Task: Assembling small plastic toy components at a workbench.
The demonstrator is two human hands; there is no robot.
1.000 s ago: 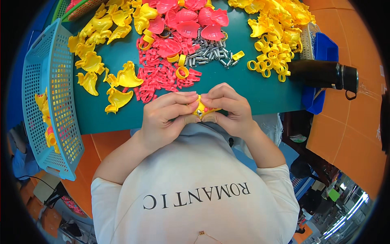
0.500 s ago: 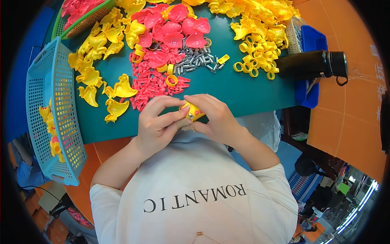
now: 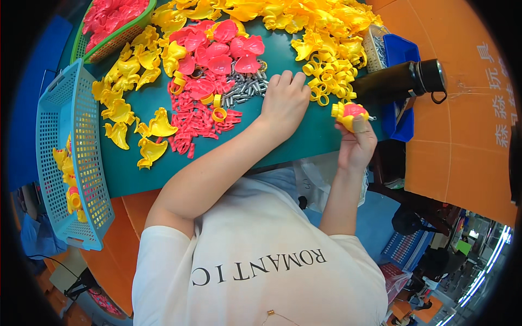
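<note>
Both hands have parted since half a second ago: the left hand (image 3: 284, 103) has reached out onto the green counter (image 3: 304, 136), fingers loosely spread and holding nothing, tips just beside the pile of grey metal pins (image 3: 246, 89). Right of that pile, off the counter's edge, the right hand (image 3: 356, 144) pinches the yellow-and-red toy piece (image 3: 349, 114), near the black bottle (image 3: 399, 81).
</note>
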